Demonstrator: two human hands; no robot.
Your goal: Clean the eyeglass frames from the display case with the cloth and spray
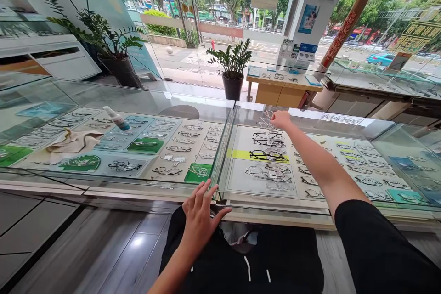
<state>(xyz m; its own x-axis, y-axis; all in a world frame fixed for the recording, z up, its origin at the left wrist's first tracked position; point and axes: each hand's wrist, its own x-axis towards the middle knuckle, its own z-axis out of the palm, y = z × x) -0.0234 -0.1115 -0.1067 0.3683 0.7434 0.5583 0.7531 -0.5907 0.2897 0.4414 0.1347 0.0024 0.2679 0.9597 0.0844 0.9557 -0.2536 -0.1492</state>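
My right hand [281,120] reaches out over the far side of the glass display case [223,213], its fingers pinched on a thin-framed pair of eyeglasses [268,113]. Just below that hand, dark-framed eyeglasses [267,155] lie in a column, one pair across a yellow strip. Fingers spread, my left hand [200,206] rests at the near edge of the case, beside the upright glass joint, and holds nothing. A green card [199,172] with a white design lies inside the case near its fingertips.
On the left part of the counter are a white spray bottle [117,118] and a crumpled beige cloth [74,142]. Rows of eyeglasses fill the case on both sides. Beyond it stand a potted plant [232,73] and a wooden table [275,92]. A glass divider [225,142] separates the two sections.
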